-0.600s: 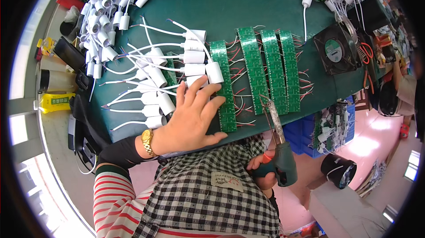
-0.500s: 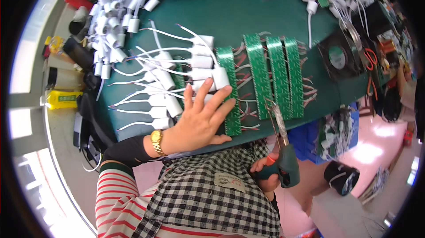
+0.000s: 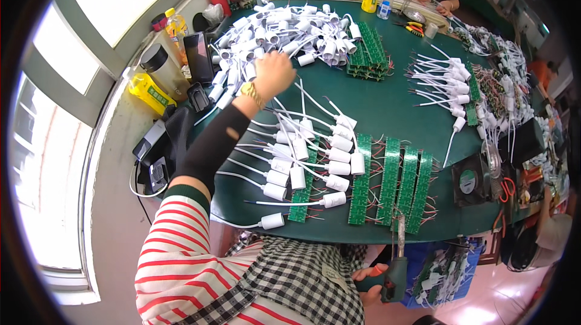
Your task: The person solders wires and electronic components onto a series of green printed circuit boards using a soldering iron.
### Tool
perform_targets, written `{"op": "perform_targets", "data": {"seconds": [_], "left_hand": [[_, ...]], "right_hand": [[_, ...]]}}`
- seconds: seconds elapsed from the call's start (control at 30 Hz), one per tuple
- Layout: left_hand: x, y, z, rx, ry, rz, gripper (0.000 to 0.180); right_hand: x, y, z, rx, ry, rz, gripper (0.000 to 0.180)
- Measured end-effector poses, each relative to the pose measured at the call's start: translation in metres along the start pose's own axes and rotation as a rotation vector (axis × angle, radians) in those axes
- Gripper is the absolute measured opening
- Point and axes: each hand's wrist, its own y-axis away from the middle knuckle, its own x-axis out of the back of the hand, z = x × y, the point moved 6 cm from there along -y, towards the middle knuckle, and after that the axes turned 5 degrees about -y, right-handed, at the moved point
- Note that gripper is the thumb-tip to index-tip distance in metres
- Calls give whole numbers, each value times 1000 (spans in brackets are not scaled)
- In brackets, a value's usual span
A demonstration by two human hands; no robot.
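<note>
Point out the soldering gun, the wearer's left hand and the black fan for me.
Soldering gun (image 3: 396, 279): head view, on its dark green body.
Left hand (image 3: 275, 75): head view, on the back of the hand.
Black fan (image 3: 468, 182): head view, on its round hub.

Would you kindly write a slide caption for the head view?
Left hand at a pile of white sockets, right hand holding a soldering gun.

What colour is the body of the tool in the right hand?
The tool's body is dark green; the head view shows it best.
</note>
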Motion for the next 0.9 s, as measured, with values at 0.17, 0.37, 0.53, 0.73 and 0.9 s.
{"op": "perform_targets", "data": {"seconds": [0.17,0.37,0.53,0.73,0.9], "left_hand": [[-35,-12,-18,-41,-38,-65,38],[16,-20,-73,62,1024,312,35],[55,-17,-107,213,2174,407,18],[133,14,-53,-291,2777,15,36],[140,88,53,-322,2160,-516,25]], "right_hand": [[-1,1,6,-34,-2,-123,68],[0,4,3,-14,-6,-112,65],[-6,0,2,-20,-61,-181,64],[-18,5,-1,22,16,-24,71],[-27,6,5,28,-41,90,76]]}}
